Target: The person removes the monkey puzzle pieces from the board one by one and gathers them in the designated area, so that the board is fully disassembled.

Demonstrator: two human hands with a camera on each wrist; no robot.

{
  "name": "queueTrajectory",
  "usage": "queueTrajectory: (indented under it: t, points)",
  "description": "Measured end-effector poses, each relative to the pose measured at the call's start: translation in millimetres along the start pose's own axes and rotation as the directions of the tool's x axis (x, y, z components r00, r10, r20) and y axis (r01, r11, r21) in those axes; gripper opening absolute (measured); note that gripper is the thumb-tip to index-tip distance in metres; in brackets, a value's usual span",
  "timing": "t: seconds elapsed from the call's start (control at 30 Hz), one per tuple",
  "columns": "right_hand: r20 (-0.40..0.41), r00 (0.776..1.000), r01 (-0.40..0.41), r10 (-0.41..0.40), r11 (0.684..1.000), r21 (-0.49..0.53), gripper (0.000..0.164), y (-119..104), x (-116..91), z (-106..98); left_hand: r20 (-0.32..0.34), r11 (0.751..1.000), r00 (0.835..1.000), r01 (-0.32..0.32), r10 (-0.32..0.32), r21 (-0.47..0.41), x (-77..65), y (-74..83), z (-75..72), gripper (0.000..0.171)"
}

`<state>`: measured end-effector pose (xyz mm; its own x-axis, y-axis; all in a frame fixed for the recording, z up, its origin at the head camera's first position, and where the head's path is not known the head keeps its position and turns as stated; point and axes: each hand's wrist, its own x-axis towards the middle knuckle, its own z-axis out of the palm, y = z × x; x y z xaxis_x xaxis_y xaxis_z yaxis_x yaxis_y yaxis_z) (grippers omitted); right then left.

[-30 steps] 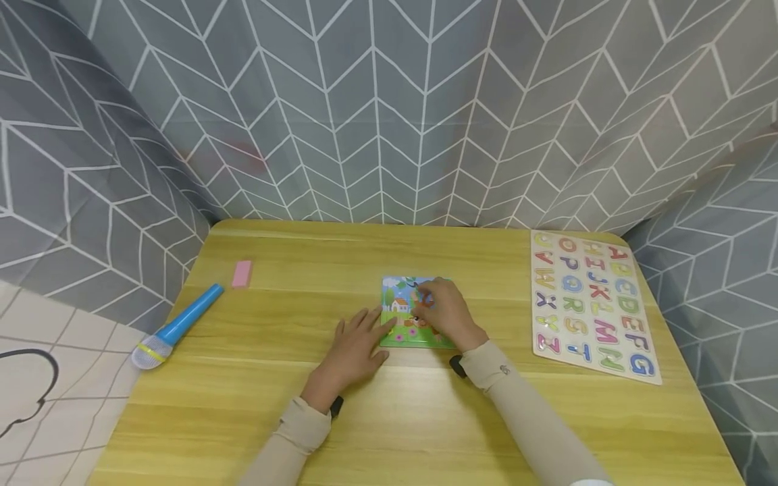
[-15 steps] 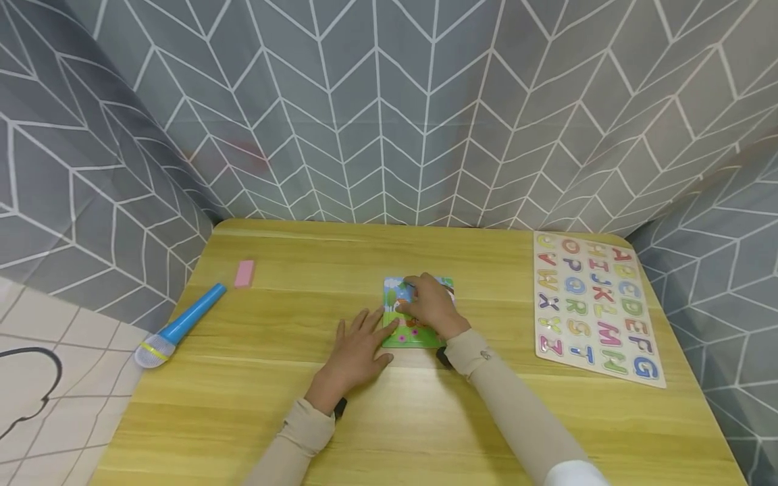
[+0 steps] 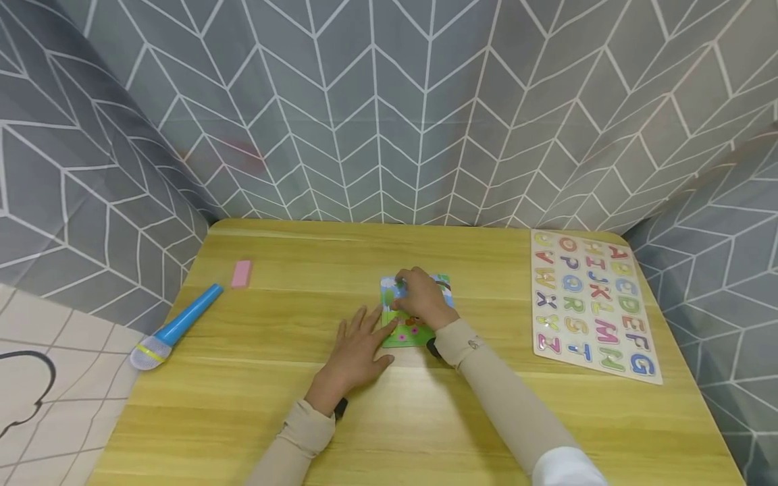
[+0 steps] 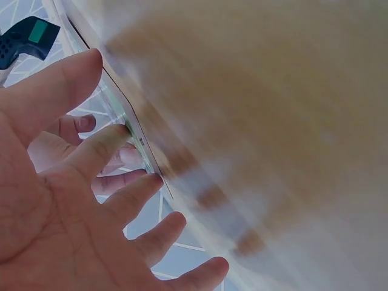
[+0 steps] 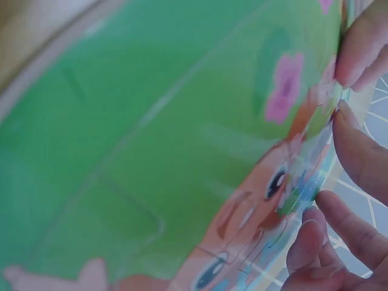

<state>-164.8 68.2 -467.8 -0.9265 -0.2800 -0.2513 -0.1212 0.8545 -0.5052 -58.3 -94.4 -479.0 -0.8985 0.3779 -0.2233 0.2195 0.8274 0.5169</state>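
A small square jigsaw puzzle (image 3: 416,337) with a cartoon picture of sky, grass and pink flowers lies mid-table. My left hand (image 3: 352,358) is spread flat beside it, index fingertip and thumb at its lower left edge. In the left wrist view the fingers of the left hand (image 4: 73,200) look straight and apart. Over the puzzle's upper left, my right hand (image 3: 422,297) is bent with thumb and finger together, seemingly pinching a puzzle piece (image 5: 308,191). Most of that piece is hidden by the hand. The right wrist view shows brown cartoon faces on the puzzle's surface (image 5: 200,151).
On the right of the wooden table (image 3: 243,378) lies an alphabet board (image 3: 592,307) with coloured letters. A blue toy microphone (image 3: 182,324) rests along the left edge, close to a pink block (image 3: 241,274). A grey patterned curtain (image 3: 389,121) hangs behind.
My right hand has moved left across the puzzle, from its right half to its upper left, uncovering the right side. The left hand stays nearly still at the lower left edge.
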Motion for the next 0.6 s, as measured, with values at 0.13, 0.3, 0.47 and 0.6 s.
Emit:
queueTrajectory:
  t: [0.13,0.3,0.47,0.6]
  points:
    - [0.012,1.0,-0.012,0.012,1.0,-0.007,0.058,-2.2,2.0,0.7,0.007,1.0,1.0,0.0,0.0,-0.01,-0.5,-0.1,0.2,0.062]
    - [0.024,1.0,-0.015,0.015,1.0,0.008,0.054,-3.2,5.2,0.7,0.011,1.0,1.0,0.005,-0.005,-0.013,-0.1,-0.8,0.3,0.061]
    - [0.035,0.999,-0.008,0.007,0.999,0.038,0.05,-1.9,8.2,0.1,0.018,1.0,1.0,0.01,-0.01,0.008,0.6,-1.4,-0.4,0.061]
    - [0.044,0.999,-0.015,0.012,0.998,0.057,0.051,-1.1,8.8,-1.5,0.017,1.0,1.0,0.005,-0.006,0.022,1.2,-1.5,-0.6,0.06]
